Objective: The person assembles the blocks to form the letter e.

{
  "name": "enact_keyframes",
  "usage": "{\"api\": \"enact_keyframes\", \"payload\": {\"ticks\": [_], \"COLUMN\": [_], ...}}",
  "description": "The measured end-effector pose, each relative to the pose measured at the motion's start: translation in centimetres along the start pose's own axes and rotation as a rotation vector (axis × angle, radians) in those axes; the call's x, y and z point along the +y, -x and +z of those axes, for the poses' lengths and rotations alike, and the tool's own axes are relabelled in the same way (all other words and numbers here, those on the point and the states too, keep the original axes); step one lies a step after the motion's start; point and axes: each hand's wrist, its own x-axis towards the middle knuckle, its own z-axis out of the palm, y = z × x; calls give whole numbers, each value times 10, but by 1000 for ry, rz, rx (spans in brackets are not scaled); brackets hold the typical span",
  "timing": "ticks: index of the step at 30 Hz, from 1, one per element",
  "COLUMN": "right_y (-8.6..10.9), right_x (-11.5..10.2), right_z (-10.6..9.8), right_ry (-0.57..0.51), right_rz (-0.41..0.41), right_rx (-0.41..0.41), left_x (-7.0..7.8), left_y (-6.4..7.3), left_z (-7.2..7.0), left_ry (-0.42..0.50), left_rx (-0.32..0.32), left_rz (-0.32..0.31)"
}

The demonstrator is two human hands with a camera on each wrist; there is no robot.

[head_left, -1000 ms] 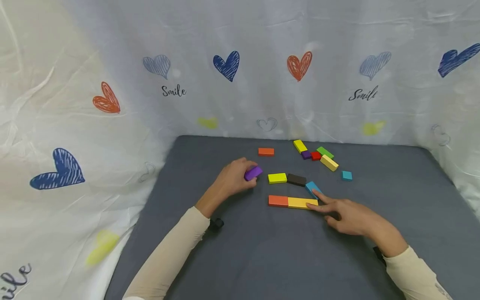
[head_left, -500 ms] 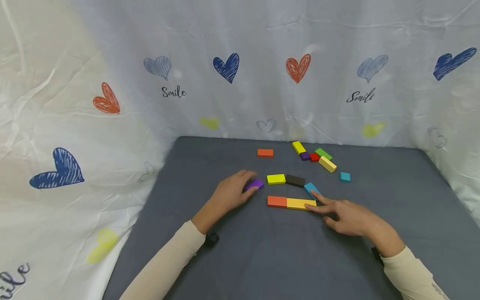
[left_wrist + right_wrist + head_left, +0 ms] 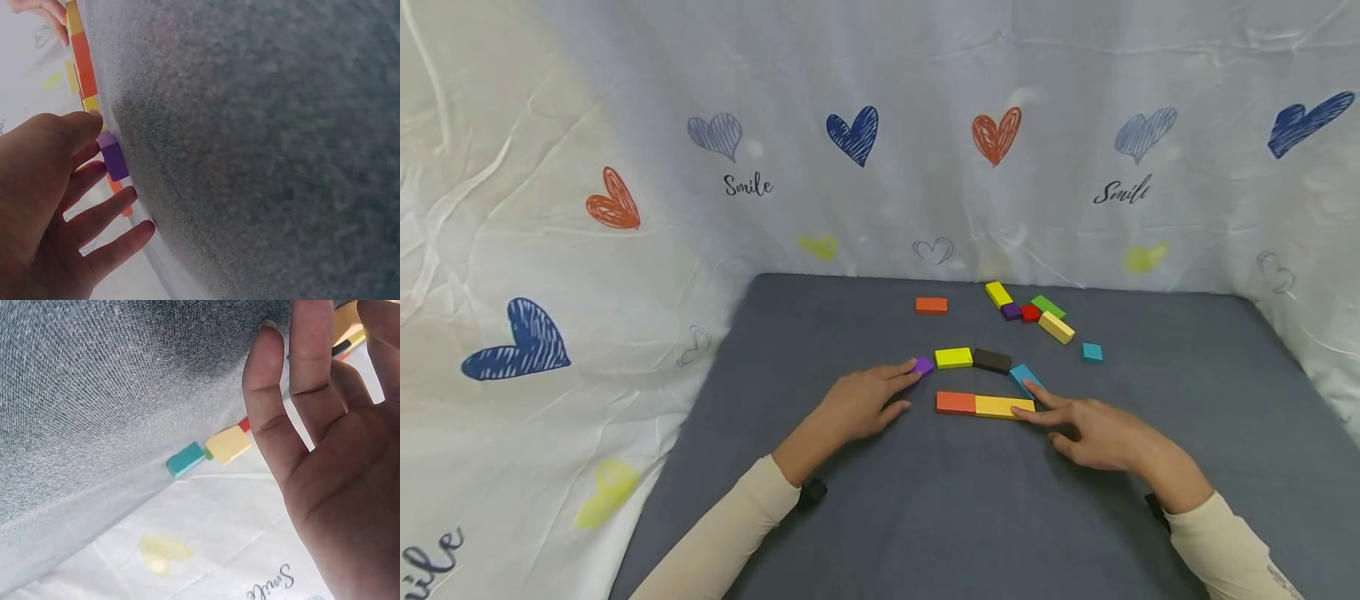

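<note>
My left hand [image 3: 861,402] reaches out with fingers extended, fingertips on a purple block [image 3: 923,367] lying just left of a yellow block [image 3: 953,358]. A black block [image 3: 992,360] continues that row, followed by a slanted blue block [image 3: 1025,379]. Below it, an orange block [image 3: 955,402] and an amber block [image 3: 1000,407] lie end to end. My right hand [image 3: 1097,433] rests one fingertip on the blue block and another on the amber block's right end. In the left wrist view, the purple block [image 3: 114,157] shows beside the spread fingers.
Behind the row lies a separate orange block [image 3: 931,306]. A cluster at the back right includes a green block [image 3: 1047,307], a red block [image 3: 1030,313] and a cream block [image 3: 1057,327]. A teal block [image 3: 1092,352] sits to their right. A white printed curtain [image 3: 880,217] borders the grey table [image 3: 925,517].
The left hand has set the purple block down, loosened its grip and slid it right toward the yellow block. The right hand has stayed in place.
</note>
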Motion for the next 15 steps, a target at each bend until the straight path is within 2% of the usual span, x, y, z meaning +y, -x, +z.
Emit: {"api": "enact_keyframes", "payload": {"ticks": [15], "right_y": [-1], "right_x": [-3], "right_z": [0], "right_ry": [12], "right_rz": [6], "right_rx": [2], "left_x": [-2], "left_y": [-2], "left_z": [2], "left_ry": [-4], "left_rx": [22], "left_rz": [10]}}
